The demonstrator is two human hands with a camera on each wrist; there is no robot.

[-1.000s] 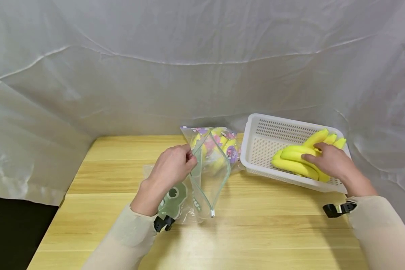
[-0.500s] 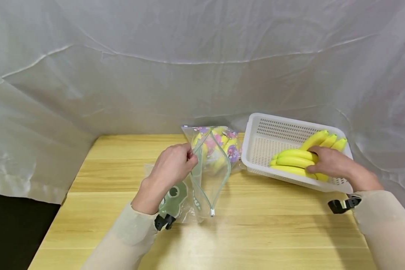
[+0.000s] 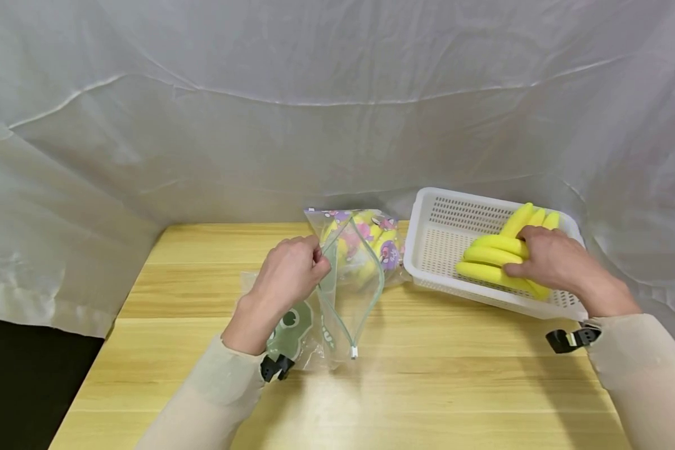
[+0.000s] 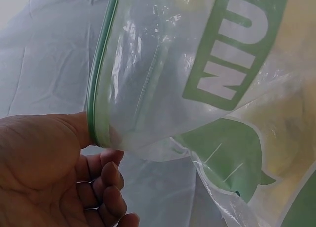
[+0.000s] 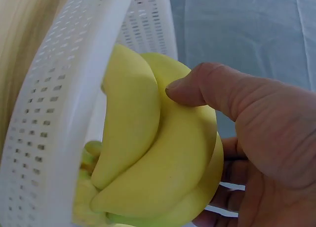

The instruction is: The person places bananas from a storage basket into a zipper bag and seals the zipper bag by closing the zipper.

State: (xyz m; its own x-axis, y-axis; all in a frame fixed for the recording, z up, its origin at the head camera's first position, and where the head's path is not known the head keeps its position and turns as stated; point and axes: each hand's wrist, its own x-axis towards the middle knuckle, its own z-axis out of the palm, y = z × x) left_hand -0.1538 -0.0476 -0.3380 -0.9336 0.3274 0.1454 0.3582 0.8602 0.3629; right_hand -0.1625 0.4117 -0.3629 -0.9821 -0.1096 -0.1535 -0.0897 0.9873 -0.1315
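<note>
Head view, centre: we see the left hand (image 3: 289, 269) pinching the lip of a clear plastic bag (image 3: 343, 312) between thumb and forefinger; the left wrist view shows the other fingers curled below. The film is thin, glossy and creased, its mouth spread in a pointed diamond edged by a ribbed green zip strip, with a small white slider (image 3: 354, 352) at the lowest corner. Green printing with pale block letters runs along one face, and a rounded green figure with a dark eye lies flatter, lower left of the mouth.

Right of the frame: the right hand (image 3: 559, 262) grips a banana bunch (image 3: 488, 256) inside a white basket (image 3: 415, 231). In the right wrist view we note the thumb pressed on the upper skin and fingers wrapped round the far side. The fruit is smooth, plump, evenly yellow and curved; three more tips fan out above the hand. The basket is rigid plastic, rectangular with rounded corners, its walls pierced by rows of slots.

Just left of the basket, behind the zip strip, we record a second transparent bag (image 3: 391, 251), purple and pink prints over yellow contents. Beneath, a wood-grain table (image 3: 450, 394); across the top, wrinkled, silvery-grey sheeting (image 3: 315, 150).
</note>
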